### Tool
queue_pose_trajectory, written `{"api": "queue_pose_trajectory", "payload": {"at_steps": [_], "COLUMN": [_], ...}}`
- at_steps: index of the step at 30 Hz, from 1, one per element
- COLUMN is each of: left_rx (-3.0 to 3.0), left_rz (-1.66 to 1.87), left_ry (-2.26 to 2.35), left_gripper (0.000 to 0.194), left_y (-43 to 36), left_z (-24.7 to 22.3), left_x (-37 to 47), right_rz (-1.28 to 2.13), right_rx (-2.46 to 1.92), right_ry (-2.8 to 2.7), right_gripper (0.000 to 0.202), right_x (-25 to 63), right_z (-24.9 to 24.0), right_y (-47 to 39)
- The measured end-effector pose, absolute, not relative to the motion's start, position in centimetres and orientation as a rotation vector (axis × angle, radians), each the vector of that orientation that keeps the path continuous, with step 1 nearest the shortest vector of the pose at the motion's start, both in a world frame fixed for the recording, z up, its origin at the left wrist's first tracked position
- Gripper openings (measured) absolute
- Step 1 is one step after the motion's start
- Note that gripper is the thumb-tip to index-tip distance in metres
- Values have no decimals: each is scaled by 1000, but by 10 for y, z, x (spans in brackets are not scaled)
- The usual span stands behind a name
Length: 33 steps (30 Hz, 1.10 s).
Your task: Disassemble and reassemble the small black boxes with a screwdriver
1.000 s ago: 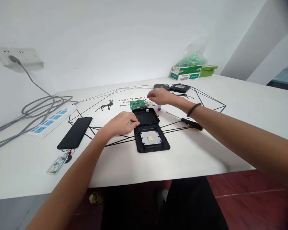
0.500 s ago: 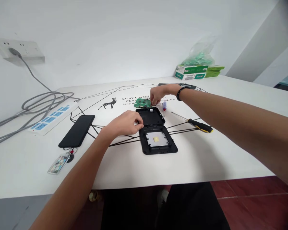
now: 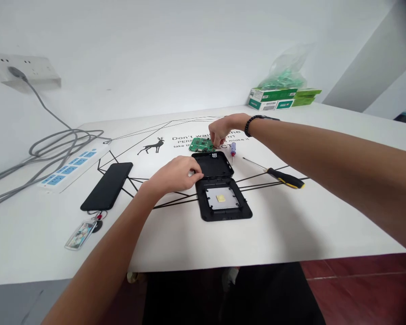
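A black plastic case lies opened out flat on the table, its two halves joined end to end. In its near half sits a silvery plate with a small yellowish pad at the centre. My left hand is closed in a pinch at the left edge of the case, near the seam between the halves. Just behind the case a green circuit board rests flat. My right hand reaches down with fingers together on the board's right edge; the fingertips are partly hidden.
Right of the case lie a small purple-handled screwdriver and a larger black-and-yellow screwdriver. To the left are a black phone with a keychain, a power strip and a coiled grey cable. Green-and-white boxes stand at the back.
The view has shifted slightly. My right hand has moved a little left and up beside the circuit board. My left hand stays at the case's edge.
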<state>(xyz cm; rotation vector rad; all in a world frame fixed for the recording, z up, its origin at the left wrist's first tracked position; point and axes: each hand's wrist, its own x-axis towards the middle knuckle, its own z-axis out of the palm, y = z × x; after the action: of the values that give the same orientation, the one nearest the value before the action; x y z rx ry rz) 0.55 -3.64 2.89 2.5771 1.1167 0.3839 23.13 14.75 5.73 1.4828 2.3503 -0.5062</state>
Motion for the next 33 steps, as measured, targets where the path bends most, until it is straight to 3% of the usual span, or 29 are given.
{"api": "queue_pose_trajectory", "payload": {"at_steps": [10,14,33], "left_rx": [2571,2589,2535], "left_rz": [363,354,543], "left_ry": [1166,1166,1334], "left_gripper": [24,27,30], "left_y": [-34,-32,-19], "left_z": [28,28,18], "left_x": [3,3,-6], "right_rz": [-194,-291,-225], "right_rx": [1811,1945,1510], "right_ry": [2449,2479,2638], "right_gripper": [13,16,17], "right_x": [275,301,259], "right_z": [55,64,89], "right_y": [115,98,42]}}
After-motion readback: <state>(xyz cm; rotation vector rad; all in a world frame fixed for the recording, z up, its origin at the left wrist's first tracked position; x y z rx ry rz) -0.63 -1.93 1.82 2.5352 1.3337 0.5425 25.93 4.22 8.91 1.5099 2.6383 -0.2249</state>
